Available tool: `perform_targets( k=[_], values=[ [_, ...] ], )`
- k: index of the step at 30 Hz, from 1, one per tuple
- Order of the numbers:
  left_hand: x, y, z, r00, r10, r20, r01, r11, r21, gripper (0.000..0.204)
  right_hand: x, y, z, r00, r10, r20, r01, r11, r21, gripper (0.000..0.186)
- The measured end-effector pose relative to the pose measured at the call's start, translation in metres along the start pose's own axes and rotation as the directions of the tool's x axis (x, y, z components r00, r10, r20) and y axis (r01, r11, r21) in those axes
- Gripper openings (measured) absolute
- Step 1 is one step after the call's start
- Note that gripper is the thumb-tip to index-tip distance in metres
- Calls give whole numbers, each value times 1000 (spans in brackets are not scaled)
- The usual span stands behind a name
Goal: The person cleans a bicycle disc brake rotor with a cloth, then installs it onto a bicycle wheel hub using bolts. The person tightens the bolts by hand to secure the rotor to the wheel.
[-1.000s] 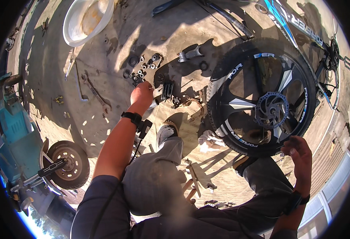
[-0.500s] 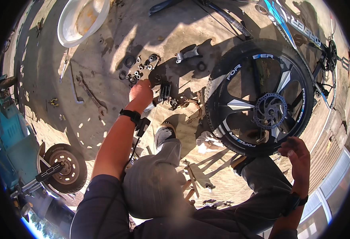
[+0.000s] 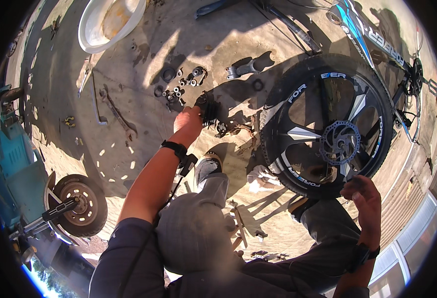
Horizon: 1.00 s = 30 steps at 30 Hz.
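My left hand (image 3: 188,120) reaches down to the ground at centre. Its fingers close on a dark ribbed part (image 3: 208,108), whose exact kind I cannot make out. Just beyond lie loose washers, nuts and rings (image 3: 175,94). My right hand (image 3: 362,198) is raised at the near edge of a bicycle wheel (image 3: 298,133) with a black tyre. Its fingers are curled in, and whatever they may hold is hidden. A brake disc (image 3: 340,142) sits at the wheel's hub.
A stem-like metal part (image 3: 249,65) lies beyond the loose rings. To the left are an open-ended wrench (image 3: 119,115) and a bent rod (image 3: 96,102). A white basin (image 3: 90,36) stands far left. A blue-and-white bicycle frame (image 3: 372,37) lies far right; a white cloth (image 3: 263,178) is near my feet.
My left hand has moved right and slightly nearer, from the loose rings to the dark ribbed part. My right hand has shifted slightly left, closer to the wheel.
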<state>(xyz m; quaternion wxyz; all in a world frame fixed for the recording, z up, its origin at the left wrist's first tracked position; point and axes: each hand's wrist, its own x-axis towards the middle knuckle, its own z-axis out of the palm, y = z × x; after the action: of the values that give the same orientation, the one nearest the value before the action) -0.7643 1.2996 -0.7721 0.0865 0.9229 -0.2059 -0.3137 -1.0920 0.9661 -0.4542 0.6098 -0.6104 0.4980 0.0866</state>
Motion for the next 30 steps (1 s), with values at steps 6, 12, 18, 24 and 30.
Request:
perform_targets(
  k=[6, 12, 18, 24, 30],
  values=[
    [-16, -4, -24, 997, -30, 70, 44, 977, -207, 21, 10, 6, 33, 989, 42, 142, -54, 995, 82, 46],
    [-40, -53, -24, 907, -231, 352, 420, 563, -712, 13, 16, 8, 75, 929, 105, 356, -151, 983, 104, 43],
    [-36, -61, -28, 904, -279, 323, 409, 347, -844, 12, 16, 8, 73, 932, 121, 342, -169, 979, 116, 43],
    [-8, -52, -22, 932, -312, 187, 334, 532, -778, 8, 16, 5, 67, 957, 80, 279, -111, 989, 95, 47],
    [14, -52, -16, 964, -253, 82, 265, 883, -388, 25, 16, 5, 67, 951, 102, 292, -153, 975, 159, 43]
  ],
)
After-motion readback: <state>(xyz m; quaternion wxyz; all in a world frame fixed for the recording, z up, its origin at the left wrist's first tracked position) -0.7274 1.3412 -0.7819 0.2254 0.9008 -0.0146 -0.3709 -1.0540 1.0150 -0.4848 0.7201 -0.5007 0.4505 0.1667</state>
